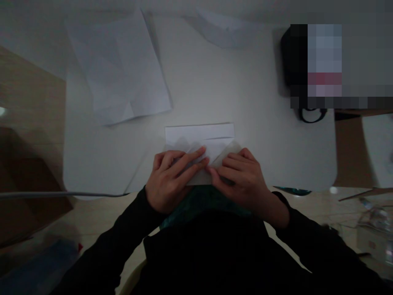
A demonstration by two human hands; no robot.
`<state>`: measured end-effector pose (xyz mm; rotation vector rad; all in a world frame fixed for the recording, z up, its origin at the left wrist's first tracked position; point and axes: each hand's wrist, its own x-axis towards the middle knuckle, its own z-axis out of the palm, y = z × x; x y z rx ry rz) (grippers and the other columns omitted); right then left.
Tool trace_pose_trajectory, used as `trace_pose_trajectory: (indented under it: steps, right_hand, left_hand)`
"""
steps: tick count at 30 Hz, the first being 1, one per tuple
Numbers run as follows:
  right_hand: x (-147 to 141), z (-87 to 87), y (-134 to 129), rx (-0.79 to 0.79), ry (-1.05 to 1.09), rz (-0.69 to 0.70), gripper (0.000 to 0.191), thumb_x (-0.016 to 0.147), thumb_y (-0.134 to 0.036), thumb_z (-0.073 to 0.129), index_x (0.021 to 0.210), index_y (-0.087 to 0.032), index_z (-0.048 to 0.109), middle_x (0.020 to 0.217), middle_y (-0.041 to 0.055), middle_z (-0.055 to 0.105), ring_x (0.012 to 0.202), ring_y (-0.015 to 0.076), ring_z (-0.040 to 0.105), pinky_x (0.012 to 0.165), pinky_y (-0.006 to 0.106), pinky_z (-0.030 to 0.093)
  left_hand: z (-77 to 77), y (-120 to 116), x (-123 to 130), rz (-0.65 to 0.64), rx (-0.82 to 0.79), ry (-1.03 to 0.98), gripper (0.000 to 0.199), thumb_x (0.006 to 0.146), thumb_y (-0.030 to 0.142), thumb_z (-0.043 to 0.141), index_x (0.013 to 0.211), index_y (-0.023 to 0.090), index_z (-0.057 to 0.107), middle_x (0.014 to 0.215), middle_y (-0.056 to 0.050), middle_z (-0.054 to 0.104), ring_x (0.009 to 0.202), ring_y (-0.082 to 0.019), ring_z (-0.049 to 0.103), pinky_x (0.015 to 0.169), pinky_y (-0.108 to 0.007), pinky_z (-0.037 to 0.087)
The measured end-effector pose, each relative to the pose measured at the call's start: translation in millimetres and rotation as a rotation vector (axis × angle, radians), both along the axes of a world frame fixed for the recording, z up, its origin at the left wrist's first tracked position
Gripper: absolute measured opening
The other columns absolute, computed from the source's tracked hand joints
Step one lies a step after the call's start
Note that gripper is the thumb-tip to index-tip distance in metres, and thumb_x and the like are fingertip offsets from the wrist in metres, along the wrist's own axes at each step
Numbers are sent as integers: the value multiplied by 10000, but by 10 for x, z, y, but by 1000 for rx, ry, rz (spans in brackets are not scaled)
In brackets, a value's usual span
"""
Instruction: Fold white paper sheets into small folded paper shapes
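The left hand (168, 174) lies over a folded sheet of plain white paper (199, 132), two fingers stretched out and slightly apart with their tips pressed on it, the others bent beneath the knuckles. The right hand (241, 174) is at the paper's right side, its fingers curled and its thumb tip nearly meeting the left fingertips; whether it pinches the edge cannot be told. The paper lies at the middle of the near edge of a smooth white tabletop with rounded corners (199, 82), a straight band along its far side and a slanting fold near the right fingers. Beyond the left hand lies a large, creased white paper sheet (123, 69), its surface lifted in places. Near the far edge rests another bent white sheet (227, 32). At the far right sits a black object with a rounded side (290, 61), partly blurred out, with a black loop (313, 118) below it. A thin grey cable (61, 194) runs in from the left to the near left edge, above a brown cardboard box (37, 180) beside the tabletop.
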<state>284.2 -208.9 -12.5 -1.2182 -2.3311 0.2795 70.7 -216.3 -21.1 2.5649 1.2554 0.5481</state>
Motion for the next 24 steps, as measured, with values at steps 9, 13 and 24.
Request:
trace_pose_trajectory:
  steps: [9, 13, 24]
  right_hand:
    - [274, 84, 263, -193, -13, -233, 460, 964, -339, 550, 536, -173, 596, 506, -42, 507, 498, 79, 432, 654, 321, 273]
    - [291, 139, 314, -183, -66, -339, 409, 967, -353, 537, 619, -183, 669, 539, -23, 538, 522, 99, 462, 660, 320, 315]
    - [136, 7, 77, -63, 105, 157, 225, 895, -128, 606, 1107, -161, 673, 1132, 130, 688, 1040, 240, 631, 875, 419, 531]
  left_hand:
    - [-1, -26, -9, -2, 29, 30, 532, 846, 193, 673, 1363, 253, 566, 1406, -57, 610, 1047, -269, 534, 879, -437, 412]
    - [-4, -69, 37, 5, 87, 53, 529, 858, 188, 662, 1371, 259, 553, 1410, -54, 607, 1039, -258, 557, 881, -426, 406]
    - [39, -120, 11, -42, 124, 112, 473, 934, 230, 601, 1400, 224, 521, 1427, -67, 586, 1242, -232, 577, 1041, -431, 368]
